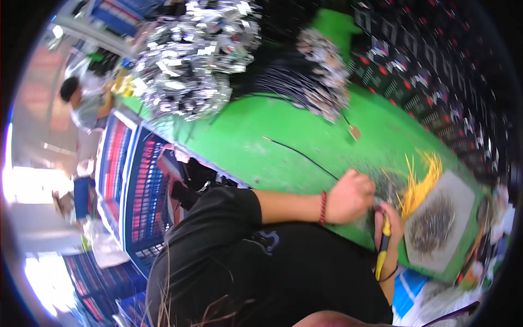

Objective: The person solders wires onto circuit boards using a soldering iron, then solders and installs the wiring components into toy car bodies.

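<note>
My left hand (353, 197), with a red bracelet at its wrist, is closed around a thin black cable (305, 156). The cable's free end stretches away to the far left over the green table (239, 144). Close beside it, my right hand (393, 222) grips pliers with yellow and black handles (383, 248). Their grey jaws, near the left fingers, are blurred, so whether they touch the cable cannot be made out. Just right of the hands lies a bundle of thin yellow wires (418, 188).
A grey board (463, 196) bears a heap of dark scraps. Farther back are a silver foil-like pile (190, 60) and black cables with tan ends (289, 82). Blue crates (143, 191) stand left of the table; a person (87, 106) is beyond. Dark racks line the right.
</note>
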Action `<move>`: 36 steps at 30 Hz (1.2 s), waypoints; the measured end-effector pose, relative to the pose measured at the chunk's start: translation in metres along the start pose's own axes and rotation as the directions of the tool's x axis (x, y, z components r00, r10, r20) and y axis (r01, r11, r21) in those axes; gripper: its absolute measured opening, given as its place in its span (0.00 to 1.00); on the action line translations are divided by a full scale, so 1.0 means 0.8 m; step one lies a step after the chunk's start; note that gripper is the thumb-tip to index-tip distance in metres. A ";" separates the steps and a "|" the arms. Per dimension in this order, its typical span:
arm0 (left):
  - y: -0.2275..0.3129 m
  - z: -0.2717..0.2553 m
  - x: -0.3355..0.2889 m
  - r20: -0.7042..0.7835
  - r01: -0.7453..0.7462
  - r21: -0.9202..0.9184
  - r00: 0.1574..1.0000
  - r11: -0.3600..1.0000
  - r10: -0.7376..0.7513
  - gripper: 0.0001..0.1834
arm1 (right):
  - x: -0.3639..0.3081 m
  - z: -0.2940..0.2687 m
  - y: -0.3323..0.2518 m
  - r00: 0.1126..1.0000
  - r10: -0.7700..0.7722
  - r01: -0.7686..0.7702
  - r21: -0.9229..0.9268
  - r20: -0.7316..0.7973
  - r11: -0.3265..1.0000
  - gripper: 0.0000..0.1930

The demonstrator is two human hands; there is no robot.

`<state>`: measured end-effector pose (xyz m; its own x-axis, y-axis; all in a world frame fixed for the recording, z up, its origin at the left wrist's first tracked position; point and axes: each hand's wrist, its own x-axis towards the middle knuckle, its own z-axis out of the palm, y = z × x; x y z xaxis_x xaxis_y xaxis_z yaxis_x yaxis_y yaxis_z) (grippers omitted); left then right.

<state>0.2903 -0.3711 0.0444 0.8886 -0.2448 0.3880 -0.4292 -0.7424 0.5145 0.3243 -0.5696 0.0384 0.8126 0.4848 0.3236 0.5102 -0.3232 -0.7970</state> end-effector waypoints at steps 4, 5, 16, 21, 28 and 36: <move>-0.016 -0.053 -0.004 -0.139 -0.021 -0.072 0.990 0.997 0.010 0.12 | -0.013 0.000 0.012 0.995 -0.018 0.025 0.078 -0.095 0.997 0.17; -0.037 -0.081 -0.002 -0.242 -0.039 -0.014 0.970 0.999 0.034 0.12 | -0.017 0.000 0.016 0.996 -0.015 0.021 0.059 -0.091 0.998 0.17; -0.190 -0.343 -0.053 -0.719 0.838 0.437 0.544 0.327 -0.433 0.28 | -0.019 0.002 0.026 0.986 0.052 -0.034 0.113 -0.161 0.993 0.16; -0.190 -0.338 -0.059 -0.750 0.839 0.456 0.541 0.296 -0.379 0.24 | -0.025 -0.001 0.018 0.992 0.058 -0.041 0.149 -0.115 0.988 0.13; -0.165 -0.375 -0.066 -0.705 0.727 0.559 0.670 0.400 -0.233 0.14 | -0.022 -0.002 0.012 0.990 0.079 -0.064 0.130 -0.117 0.989 0.12; -0.117 -0.443 0.002 -0.473 0.458 0.645 0.868 0.611 -0.151 0.04 | -0.023 0.001 0.016 0.984 0.012 0.018 0.167 -0.177 0.986 0.11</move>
<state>0.2748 -0.0813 0.2677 0.7592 0.1946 0.6211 0.2492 -0.9685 -0.0011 0.3157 -0.5822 0.0218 0.8559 0.3291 0.3990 0.4704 -0.1746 -0.8650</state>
